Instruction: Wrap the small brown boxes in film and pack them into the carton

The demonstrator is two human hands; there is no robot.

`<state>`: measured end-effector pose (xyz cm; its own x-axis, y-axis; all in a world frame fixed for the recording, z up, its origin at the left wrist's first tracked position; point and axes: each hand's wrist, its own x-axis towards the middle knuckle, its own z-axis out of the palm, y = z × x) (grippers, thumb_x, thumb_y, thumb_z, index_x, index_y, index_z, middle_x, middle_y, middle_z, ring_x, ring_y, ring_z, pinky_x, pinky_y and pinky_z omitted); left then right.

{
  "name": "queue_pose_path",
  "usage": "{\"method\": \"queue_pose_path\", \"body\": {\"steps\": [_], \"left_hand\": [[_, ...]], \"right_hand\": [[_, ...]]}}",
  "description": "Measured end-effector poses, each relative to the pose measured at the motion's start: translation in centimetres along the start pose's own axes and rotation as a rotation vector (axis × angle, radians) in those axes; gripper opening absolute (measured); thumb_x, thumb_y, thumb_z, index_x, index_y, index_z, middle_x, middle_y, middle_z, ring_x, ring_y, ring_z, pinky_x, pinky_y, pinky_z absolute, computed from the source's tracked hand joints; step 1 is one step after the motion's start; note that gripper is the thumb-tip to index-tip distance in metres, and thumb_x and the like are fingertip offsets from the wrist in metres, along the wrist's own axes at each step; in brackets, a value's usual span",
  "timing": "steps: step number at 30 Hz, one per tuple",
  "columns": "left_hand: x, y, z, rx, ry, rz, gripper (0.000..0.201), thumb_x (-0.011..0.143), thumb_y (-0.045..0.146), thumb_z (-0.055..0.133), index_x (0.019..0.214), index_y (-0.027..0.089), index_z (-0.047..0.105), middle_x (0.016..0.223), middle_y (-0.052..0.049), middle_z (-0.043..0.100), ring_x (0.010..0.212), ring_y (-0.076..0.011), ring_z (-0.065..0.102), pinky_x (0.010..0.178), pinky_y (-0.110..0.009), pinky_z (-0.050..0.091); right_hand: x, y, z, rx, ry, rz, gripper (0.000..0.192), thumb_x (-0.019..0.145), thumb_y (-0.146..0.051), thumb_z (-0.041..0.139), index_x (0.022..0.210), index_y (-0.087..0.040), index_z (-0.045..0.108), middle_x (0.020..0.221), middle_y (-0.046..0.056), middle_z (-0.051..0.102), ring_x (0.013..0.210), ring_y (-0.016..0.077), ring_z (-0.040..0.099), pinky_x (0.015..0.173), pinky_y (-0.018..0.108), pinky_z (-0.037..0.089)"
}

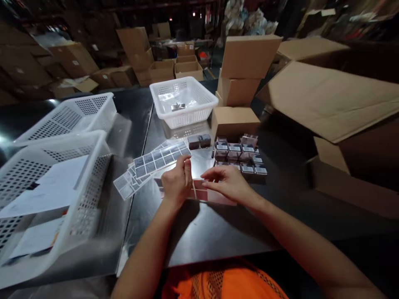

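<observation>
My left hand (177,179) is closed with its thumb raised, above the left part of a row of flat pink pieces (201,194). What its fingers hold, if anything, is hidden. My right hand (230,182) is bent over the right part of the row, thumb and forefinger close together. Anything in that pinch is too small to make out. A thin pale strip shows on the pink pieces between the hands. Left of them lie overlapping sheets of grey rectangular labels (159,161). Small dark boxes with barcode labels (233,153) stand stacked behind my right hand.
Two dark small boxes (198,141) sit behind the sheets. A white basket (187,120) stands at the back; another white basket (104,166) at left holds papers. Cardboard boxes (235,120) rise behind the stack, and a large open carton (336,95) bounds the right side.
</observation>
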<state>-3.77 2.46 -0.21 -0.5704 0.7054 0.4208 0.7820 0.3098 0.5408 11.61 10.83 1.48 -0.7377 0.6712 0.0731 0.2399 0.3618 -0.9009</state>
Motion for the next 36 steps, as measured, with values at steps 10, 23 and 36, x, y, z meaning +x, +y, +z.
{"method": "queue_pose_path", "body": {"steps": [10, 23, 36], "left_hand": [[-0.3, 0.5, 0.7, 0.074, -0.064, -0.063, 0.032, 0.102, 0.033, 0.042, 0.113, 0.021, 0.069, 0.084, -0.004, 0.074, 0.059, -0.0148, 0.057, 0.059, -0.026, 0.027], [0.1, 0.3, 1.1, 0.096, -0.088, -0.164, 0.035, 0.102, 0.034, 0.036, 0.111, 0.021, 0.068, 0.070, -0.004, 0.067, 0.059, -0.0192, 0.057, 0.059, -0.028, 0.027], [0.5, 0.7, 1.0, 0.271, -0.388, -0.109, 0.034, 0.102, 0.037, 0.040, 0.112, 0.023, 0.070, 0.074, -0.008, 0.073, 0.070, -0.0241, 0.067, 0.060, -0.030, 0.025]], "right_hand": [[-0.5, 1.3, 0.0, -0.057, 0.029, 0.044, 0.009, 0.073, -0.019, 0.081, 0.082, -0.019, 0.080, 0.076, 0.001, 0.076, 0.068, 0.0155, 0.067, 0.065, 0.026, 0.049], [-3.3, 3.1, 1.0, -0.469, 0.212, -0.657, 0.009, 0.094, -0.021, 0.062, 0.088, -0.022, 0.069, 0.097, 0.006, 0.075, 0.102, 0.0238, 0.065, 0.090, 0.041, 0.046], [3.7, 1.6, -8.7, -0.484, 0.567, -0.301, 0.021, 0.090, -0.034, 0.065, 0.107, -0.027, 0.075, 0.123, 0.009, 0.064, 0.124, 0.0311, 0.056, 0.108, 0.050, 0.042]]}}
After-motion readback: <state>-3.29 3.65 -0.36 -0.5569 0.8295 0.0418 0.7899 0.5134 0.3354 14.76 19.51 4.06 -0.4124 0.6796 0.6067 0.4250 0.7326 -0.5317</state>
